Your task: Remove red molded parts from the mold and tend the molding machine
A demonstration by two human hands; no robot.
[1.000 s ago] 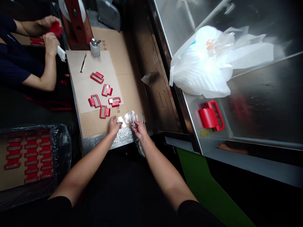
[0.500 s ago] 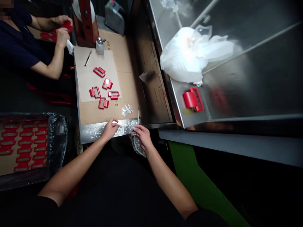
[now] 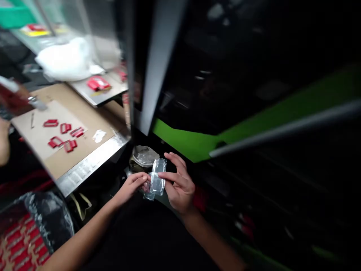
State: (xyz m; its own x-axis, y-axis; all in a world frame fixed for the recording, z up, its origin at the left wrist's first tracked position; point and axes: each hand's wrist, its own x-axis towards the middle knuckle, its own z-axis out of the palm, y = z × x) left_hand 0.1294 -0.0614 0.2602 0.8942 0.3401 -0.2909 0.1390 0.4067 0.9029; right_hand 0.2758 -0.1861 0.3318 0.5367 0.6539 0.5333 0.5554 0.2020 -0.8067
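In my right hand is a clear rectangular plastic piece, pinched between thumb and fingers in front of my body. Close beside it, my left hand has its fingers closed on another clear plastic piece, which partly lies behind the first. Just beyond both hands stands a container with a clear plastic lining. Several red frame-shaped parts lie on the table to the left, near a small heap of clear pieces.
The table's metal front edge is left of my hands. A plastic-lined bin of red parts stands at lower left. A white bag and red tape dispenser sit on the far surface. Another person's arm shows at the left edge.
My view has swung to the right, so the table now appears further left. Both hands have left the metal edge and come together off the table with clear plastic pieces.
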